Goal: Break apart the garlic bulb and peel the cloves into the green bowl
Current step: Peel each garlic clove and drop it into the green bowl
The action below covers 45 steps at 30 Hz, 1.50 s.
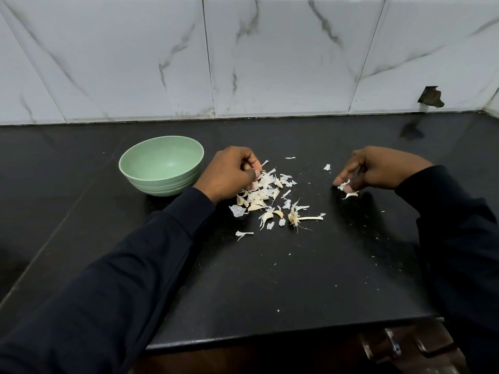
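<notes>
The green bowl stands on the black counter at the left and looks bare inside. To its right lies a heap of garlic cloves and papery skins, with the stripped garlic stem and root at its near right edge. My left hand hovers over the heap's left side with its fingers curled down into the cloves; whether it holds one is hidden. My right hand, further right, pinches a piece of garlic skin at its fingertips, and another scrap lies just below it.
The black counter ends in a front edge near me, with a drawer handle below it. A white marble-tiled wall backs the counter. Small skin flakes are scattered around the heap.
</notes>
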Motion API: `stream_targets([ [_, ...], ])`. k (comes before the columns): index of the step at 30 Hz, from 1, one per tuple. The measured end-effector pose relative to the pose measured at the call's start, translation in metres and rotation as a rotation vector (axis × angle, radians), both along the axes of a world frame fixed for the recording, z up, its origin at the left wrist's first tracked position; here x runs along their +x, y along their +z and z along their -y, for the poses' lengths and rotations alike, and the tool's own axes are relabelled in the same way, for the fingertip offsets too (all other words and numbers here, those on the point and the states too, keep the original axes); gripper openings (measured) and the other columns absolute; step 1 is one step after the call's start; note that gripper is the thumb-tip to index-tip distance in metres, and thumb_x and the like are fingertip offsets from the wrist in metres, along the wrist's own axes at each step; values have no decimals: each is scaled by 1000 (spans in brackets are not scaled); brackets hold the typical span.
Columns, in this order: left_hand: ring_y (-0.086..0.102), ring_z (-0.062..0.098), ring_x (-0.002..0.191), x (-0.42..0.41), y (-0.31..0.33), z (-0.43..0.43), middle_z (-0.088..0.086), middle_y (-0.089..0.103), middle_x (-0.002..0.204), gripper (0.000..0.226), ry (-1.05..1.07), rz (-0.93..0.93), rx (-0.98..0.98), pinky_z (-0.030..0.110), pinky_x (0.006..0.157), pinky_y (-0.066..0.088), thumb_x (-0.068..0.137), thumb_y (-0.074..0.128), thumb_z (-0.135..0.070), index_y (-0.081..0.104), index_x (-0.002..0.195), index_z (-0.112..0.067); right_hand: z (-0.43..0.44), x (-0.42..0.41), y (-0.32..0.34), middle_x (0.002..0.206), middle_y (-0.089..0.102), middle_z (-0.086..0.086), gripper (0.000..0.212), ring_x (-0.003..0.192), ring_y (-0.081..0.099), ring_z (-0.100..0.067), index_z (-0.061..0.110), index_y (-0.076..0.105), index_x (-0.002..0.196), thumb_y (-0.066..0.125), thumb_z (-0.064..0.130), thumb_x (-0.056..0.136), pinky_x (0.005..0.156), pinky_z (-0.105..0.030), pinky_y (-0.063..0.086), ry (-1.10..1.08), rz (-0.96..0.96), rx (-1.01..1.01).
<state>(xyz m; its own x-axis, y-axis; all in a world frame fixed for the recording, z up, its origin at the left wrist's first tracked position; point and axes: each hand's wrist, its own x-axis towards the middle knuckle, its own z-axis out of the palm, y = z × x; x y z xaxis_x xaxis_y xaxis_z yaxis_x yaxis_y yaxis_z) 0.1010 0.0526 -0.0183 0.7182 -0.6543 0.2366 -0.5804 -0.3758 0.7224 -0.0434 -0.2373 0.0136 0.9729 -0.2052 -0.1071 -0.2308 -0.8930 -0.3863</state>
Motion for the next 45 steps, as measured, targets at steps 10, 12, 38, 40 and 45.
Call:
stream_targets([
  [10, 74, 13, 63, -2, 1, 0, 1, 72, 72, 10, -2, 11, 17, 28, 67, 60, 92, 64, -4, 69, 89, -12, -12, 6, 2, 69, 75, 11, 18, 73, 70, -1, 26, 80, 82, 84, 8, 79, 71, -22, 48, -88, -15, -151],
  [12, 74, 14, 63, -2, 1, 0, 2, 72, 72, 9, -3, 2, 12, 29, 66, 60, 92, 64, -4, 69, 89, -12, -13, 6, 3, 74, 76, 7, 18, 67, 70, -2, 24, 80, 86, 82, 7, 80, 68, -22, 48, -88, -25, -169],
  [38, 73, 13, 61, -2, 0, 2, 4, 73, 73, 9, -21, 11, 21, 37, 70, 63, 92, 64, -4, 69, 89, -11, -47, 10, 2, 87, 80, 0, 13, 43, 49, -14, 20, 78, 105, 68, 14, 99, 46, -20, 41, 118, 287, 325],
  [40, 74, 17, 64, 0, -2, 2, 4, 73, 71, 9, -31, -32, -3, 36, 71, 63, 92, 64, -4, 69, 88, -10, -63, 21, -5, 91, 80, 10, 23, 51, 60, -15, 26, 74, 118, 66, 15, 100, 53, -17, 46, 220, 222, 251],
  [45, 69, 26, 66, 2, -4, 2, 12, 70, 71, 3, -94, -326, -202, 27, 60, 57, 93, 65, 6, 66, 95, 3, -89, 45, -16, 63, 66, 15, 20, 60, 58, 4, 21, 74, 79, 86, 37, 81, 57, -8, 38, 177, 386, -29],
])
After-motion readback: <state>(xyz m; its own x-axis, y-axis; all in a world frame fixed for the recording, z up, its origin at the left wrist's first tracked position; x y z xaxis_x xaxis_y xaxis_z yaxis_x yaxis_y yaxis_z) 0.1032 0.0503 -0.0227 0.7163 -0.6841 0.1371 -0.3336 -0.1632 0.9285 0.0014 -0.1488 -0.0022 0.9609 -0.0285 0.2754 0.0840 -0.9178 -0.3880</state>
